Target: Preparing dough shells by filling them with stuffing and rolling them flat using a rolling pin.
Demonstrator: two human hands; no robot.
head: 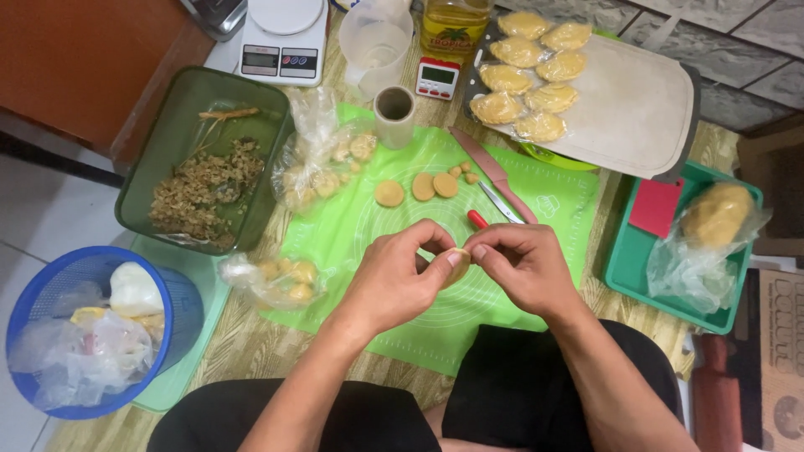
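Note:
My left hand (pixel 400 276) and my right hand (pixel 521 266) meet over the green silicone mat (pixel 352 234), both pinching one small tan dough piece (pixel 460 257) between fingertips. Beyond them on the mat lie three flat dough discs (pixel 416 188) and a few small dough bits (pixel 465 172). A red-handled knife (pixel 496 209) lies just past my right hand. Several folded, filled pastries (pixel 528 75) rest under clear film on a white cutting board (pixel 636 109).
A dark green tub of chopped filling (pixel 205 163) stands left, with plastic bags of dough pieces (pixel 322 159) beside it. A blue basket of waste (pixel 88 331) sits lower left. A green tray (pixel 624 259) holds bagged dough (pixel 716 218). Scale, timer, jug and oil bottle stand at the back.

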